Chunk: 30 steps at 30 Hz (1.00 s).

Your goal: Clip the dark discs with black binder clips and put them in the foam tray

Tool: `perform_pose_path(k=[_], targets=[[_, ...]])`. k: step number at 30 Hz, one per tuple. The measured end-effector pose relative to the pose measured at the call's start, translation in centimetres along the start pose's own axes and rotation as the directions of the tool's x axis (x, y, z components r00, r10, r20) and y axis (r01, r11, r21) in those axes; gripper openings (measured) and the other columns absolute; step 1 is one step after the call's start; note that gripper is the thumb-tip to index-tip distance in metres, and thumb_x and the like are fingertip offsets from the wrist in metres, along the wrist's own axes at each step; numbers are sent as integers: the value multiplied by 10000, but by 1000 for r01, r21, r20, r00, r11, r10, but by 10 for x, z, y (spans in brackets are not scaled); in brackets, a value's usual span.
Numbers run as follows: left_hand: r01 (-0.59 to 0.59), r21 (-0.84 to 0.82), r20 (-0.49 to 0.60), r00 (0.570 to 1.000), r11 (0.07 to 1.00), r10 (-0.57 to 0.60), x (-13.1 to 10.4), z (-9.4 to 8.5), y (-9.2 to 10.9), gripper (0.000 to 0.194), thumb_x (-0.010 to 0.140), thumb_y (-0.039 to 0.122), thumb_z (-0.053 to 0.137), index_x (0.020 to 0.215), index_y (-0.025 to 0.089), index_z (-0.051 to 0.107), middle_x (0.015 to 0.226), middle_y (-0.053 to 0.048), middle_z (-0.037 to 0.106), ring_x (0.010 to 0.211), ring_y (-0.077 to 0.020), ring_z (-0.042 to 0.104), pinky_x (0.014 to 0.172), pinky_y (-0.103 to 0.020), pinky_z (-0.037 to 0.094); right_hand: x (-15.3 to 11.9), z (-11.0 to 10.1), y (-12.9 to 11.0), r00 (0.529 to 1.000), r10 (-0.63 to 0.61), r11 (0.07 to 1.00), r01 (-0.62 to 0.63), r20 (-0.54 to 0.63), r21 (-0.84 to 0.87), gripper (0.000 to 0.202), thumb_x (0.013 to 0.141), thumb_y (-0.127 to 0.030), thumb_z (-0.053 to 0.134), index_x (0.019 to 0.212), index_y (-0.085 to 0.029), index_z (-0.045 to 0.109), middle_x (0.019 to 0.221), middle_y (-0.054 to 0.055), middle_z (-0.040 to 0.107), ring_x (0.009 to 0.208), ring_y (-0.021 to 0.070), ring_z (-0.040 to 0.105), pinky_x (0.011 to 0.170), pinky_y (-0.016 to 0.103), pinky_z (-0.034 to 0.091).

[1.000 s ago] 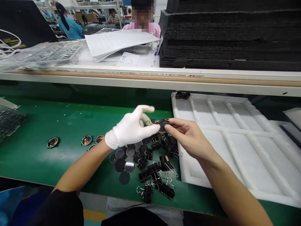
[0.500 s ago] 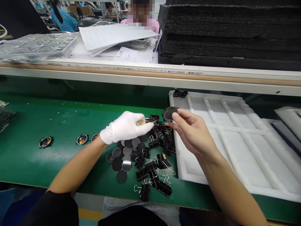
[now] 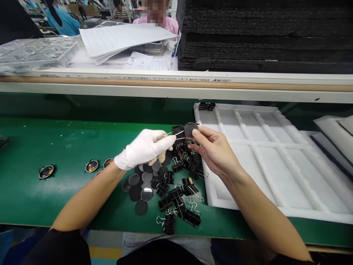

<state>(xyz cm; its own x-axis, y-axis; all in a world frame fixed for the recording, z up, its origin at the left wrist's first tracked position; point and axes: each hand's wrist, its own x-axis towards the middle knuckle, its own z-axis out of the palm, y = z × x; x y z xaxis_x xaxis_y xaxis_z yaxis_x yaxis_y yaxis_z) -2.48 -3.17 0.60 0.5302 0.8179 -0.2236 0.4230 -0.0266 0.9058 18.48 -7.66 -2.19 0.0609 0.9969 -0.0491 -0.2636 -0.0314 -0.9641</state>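
Right grip (image 3: 217, 151) pinches round piece (image 3: 189, 130) | dark-grey face | black rim

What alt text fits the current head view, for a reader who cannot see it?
A white-gloved left hand grips a black binder clip next to a dark round piece pinched in the bare right hand. More black wire-handled clips and flat dark discs lie loose on a green tabletop, beside a white compartmented tray.

Green bench (image 3: 68, 200) under discs (image 3: 141, 207), clips (image 3: 169, 223), white tray (image 3: 296, 175)
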Motion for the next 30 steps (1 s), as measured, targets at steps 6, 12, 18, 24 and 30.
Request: perform_pose_path(k=[6, 12, 18, 24, 30], targets=[[-6, -51, -2, 1000, 999, 6, 1, 7, -2, 430, 974, 570, 567, 814, 179, 645, 514, 6, 660, 292, -80, 473, 299, -179, 341, -1, 1, 6, 999, 37, 999, -39, 36, 34, 242, 844, -465, 812, 979, -264, 819, 1070, 43, 763, 947, 162, 656, 774, 290, 565], [-72, -35, 55, 996, 997, 74, 6, 7, -12, 567, 984, 705, 434, 892, 188, 647, 562, 3, 666, 315, -88, 469, 338, -220, 355, 0, 3, 7, 999, 23, 998, -21, -37, 63, 233, 858, -463, 785, 955, -251, 777, 1095, 50, 745, 1003, 188, 663, 816, 328, 577], [-201, 768, 57, 967, 608, 247, 15, 32, -35, 598, 980, 704, 402, 740, 201, 621, 622, -57, 648, 560, -214, 634, 535, -309, 392, 4, 1, 2, 992, 24, 977, 2, -120, 214, 232, 849, -457, 788, 841, -251, 681, 939, 16, 711, 909, 188, 666, 838, 385, 593], [-437, 795, 280, 880, 420, 384, 23, 51, -58, 382, 1011, 374, 462, 713, 196, 622, 725, -51, 677, 661, -197, 622, 596, -328, 352, 3, -1, 2, 996, 84, 980, -82, -4, 184, 240, 807, -442, 831, 853, -242, 706, 986, 21, 735, 938, 192, 668, 899, 422, 579], [-302, 499, 73, 949, 812, 308, 19, 4, -32, 441, 968, 424, 513, 592, 199, 557, 563, 25, 500, 540, -118, 423, 540, -284, 311, 3, -9, -15, 993, 109, 983, -114, 43, 147, 256, 753, -421, 854, 907, -246, 746, 991, 39, 768, 908, 205, 685, 822, 381, 571]])
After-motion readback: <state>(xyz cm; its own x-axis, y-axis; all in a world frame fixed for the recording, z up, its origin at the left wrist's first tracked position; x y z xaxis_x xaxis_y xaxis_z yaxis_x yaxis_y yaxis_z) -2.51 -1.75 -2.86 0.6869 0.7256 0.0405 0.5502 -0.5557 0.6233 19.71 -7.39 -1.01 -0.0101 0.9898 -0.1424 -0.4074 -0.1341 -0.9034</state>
